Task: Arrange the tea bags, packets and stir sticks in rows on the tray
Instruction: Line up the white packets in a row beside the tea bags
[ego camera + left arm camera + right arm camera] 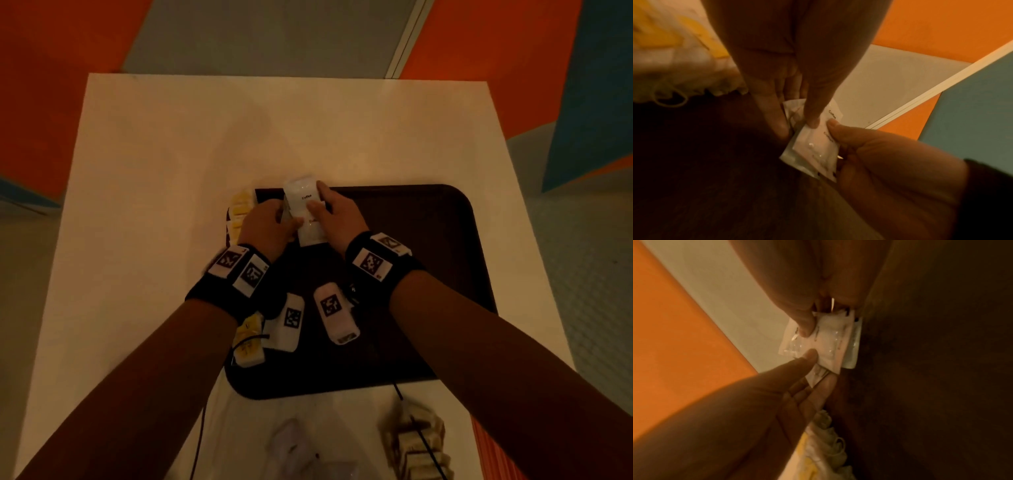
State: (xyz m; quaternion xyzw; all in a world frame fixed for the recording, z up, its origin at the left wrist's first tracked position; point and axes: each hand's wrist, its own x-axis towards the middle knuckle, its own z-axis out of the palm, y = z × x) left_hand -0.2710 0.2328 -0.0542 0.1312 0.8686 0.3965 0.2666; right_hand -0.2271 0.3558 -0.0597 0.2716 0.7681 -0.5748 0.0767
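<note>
A small stack of white coffee packets (305,205) is held upright over the far left corner of the dark brown tray (428,257). My left hand (289,219) pinches the stack from the left, thumb on its front face. My right hand (318,202) pinches it from the right. In the left wrist view the packets (813,146) sit between my left thumb and fingers (774,116). The right wrist view shows the packets (830,340) fanned slightly apart. Yellow-and-white tea bags (241,205) lie in a row along the tray's left edge, partly hidden by my left hand.
The tray sits on a white table (171,154). More yellow tea bags (248,342) lie at the tray's near left. A beige heap of packets (416,442) and pale blurred wrappers (298,448) lie on the table near me. Wrist-camera cables trail across the tray's front.
</note>
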